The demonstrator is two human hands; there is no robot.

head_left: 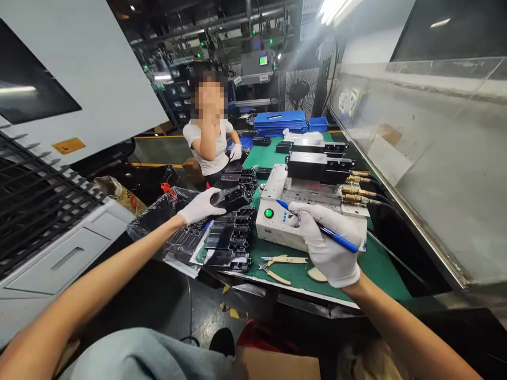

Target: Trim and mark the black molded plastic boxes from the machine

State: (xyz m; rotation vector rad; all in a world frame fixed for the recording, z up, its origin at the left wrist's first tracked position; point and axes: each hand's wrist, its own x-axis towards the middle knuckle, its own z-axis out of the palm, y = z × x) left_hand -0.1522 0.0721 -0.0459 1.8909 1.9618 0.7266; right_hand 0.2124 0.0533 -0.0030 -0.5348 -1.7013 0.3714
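Note:
My gloved left hand (201,206) is closed round one end of a black plastic part (234,199), held above rows of similar black parts (226,237). In my gloved right hand (328,245) a blue pen (338,240) lies across the fingers, its tip pointing up and left. That hand is in front of a white machine box (273,229) with a lit green button (269,213). On top of the box's fixture sits a black and silver block (307,166). Pale-handled side cutters (277,273) rest on the green mat below.
A co-worker in a white shirt (208,142) sits across the table's left side. Stacked blue sheets (279,124) and a blue tray (317,124) are at the far end. Brass hose fittings (356,192) stick out right of the fixture. A plastic-lined bin (150,214) stands left.

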